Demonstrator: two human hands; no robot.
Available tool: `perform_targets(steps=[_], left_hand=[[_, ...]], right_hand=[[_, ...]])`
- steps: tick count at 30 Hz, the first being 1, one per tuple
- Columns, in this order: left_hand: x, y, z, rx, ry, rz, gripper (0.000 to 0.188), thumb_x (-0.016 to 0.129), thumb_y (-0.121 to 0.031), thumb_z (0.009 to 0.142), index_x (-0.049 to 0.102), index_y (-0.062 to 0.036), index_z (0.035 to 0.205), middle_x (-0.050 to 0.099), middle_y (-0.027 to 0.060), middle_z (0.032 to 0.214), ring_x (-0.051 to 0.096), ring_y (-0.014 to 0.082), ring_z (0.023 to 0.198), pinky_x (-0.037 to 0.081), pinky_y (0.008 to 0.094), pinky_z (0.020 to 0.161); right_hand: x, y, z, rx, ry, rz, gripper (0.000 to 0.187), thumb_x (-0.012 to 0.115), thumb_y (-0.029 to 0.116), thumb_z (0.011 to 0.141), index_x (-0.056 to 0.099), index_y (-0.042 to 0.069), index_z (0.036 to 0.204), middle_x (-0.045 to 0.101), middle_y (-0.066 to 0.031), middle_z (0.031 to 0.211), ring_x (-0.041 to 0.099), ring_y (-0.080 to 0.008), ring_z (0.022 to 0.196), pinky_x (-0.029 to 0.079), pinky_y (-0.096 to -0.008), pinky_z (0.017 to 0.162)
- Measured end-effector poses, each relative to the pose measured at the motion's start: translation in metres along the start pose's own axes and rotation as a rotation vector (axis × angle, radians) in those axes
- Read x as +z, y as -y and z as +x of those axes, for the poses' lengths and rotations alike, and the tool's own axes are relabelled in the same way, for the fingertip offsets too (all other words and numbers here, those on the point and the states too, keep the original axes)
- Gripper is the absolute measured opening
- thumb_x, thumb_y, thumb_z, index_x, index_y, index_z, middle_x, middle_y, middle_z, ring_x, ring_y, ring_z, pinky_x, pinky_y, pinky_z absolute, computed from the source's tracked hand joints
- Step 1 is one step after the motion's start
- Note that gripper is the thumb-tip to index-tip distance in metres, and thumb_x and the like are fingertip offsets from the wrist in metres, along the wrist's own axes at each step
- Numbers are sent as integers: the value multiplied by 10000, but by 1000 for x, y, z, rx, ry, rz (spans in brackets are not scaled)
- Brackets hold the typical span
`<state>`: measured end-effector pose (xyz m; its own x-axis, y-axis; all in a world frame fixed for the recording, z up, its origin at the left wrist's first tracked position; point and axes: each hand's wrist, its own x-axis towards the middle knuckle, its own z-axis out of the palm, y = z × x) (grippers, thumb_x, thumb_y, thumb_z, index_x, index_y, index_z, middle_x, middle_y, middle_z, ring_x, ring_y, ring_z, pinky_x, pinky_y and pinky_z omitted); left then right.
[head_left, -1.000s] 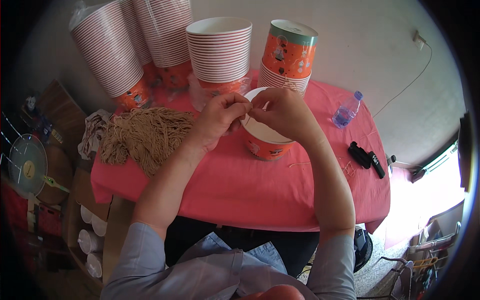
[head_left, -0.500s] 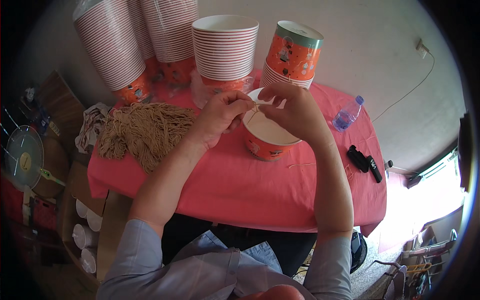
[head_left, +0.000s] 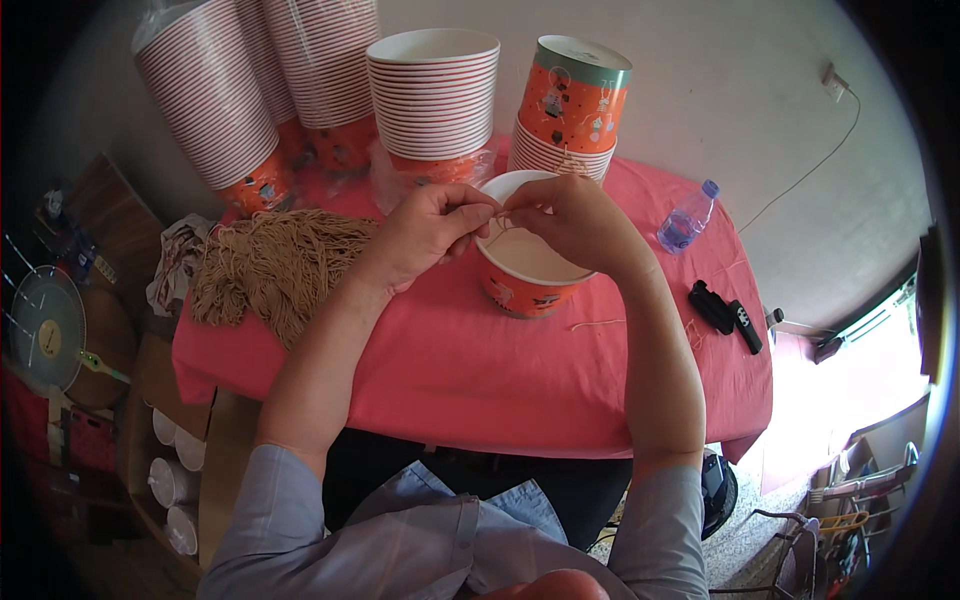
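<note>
Over the near left rim of an orange paper bucket [head_left: 515, 294], both my hands meet fingertip to fingertip. My left hand [head_left: 432, 228] pinches a thin tan cord [head_left: 493, 238] between thumb and forefinger. Closed on the same cord is my right hand [head_left: 580, 222], its back turned up and hiding part of the bucket's opening. The bucket stands upright, its pale inside partly showing. To the left of my left forearm lies a big heap of tan cords [head_left: 275, 265].
Behind the hands rise stacked white-rimmed buckets [head_left: 432, 95] and an upside-down orange bucket [head_left: 572, 105] on another stack. A plastic bottle [head_left: 687, 218] and black objects [head_left: 711, 307] lie right on the pink-covered table [head_left: 450, 390]. A fan [head_left: 48, 330] stands left.
My right fingers have closed in toward my left fingertips, and the gap between the hands has shrunk. The whole view has shifted slightly.
</note>
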<state>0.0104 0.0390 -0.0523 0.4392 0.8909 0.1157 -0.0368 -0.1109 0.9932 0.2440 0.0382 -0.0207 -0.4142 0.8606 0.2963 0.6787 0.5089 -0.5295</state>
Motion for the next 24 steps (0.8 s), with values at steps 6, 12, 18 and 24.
perform_targets(steps=[6, 12, 18, 24], left_hand=[[1, 5, 2, 54, -3, 119, 178, 719, -137, 1017, 725, 6, 1122, 709, -4, 927, 625, 38, 815, 508, 219, 704], [3, 7, 4, 205, -8, 205, 180, 684, -85, 1023, 686, 32, 1159, 733, 48, 1014, 681, 91, 954, 552, 261, 854], [0, 11, 8, 251, -47, 182, 179, 629, -39, 1044, 653, 43, 1201, 745, 78, 1034, 709, 123, 984, 563, 272, 882], [1, 10, 7, 259, -39, 202, 173, 618, -37, 1047, 650, 43, 1198, 748, 84, 1041, 714, 128, 984, 565, 272, 881]], right_hand=[[-5, 2, 0, -6, 39, 5, 201, 655, 158, 947, 806, 79, 1053, 782, -149, 933, 757, -331, 900, 577, -447, 838], [-9, -1, -1, 50, 117, 47, 244, 636, 140, 936, 774, 82, 1128, 780, -140, 970, 755, -315, 931, 576, -437, 871], [-13, 0, -3, 75, 209, 127, 336, 604, 136, 937, 725, 71, 1244, 783, -116, 997, 761, -242, 863, 597, -396, 837], [-12, 1, -3, 141, 215, 246, 333, 642, 204, 951, 740, 44, 1227, 776, -105, 967, 743, -170, 763, 599, -354, 772]])
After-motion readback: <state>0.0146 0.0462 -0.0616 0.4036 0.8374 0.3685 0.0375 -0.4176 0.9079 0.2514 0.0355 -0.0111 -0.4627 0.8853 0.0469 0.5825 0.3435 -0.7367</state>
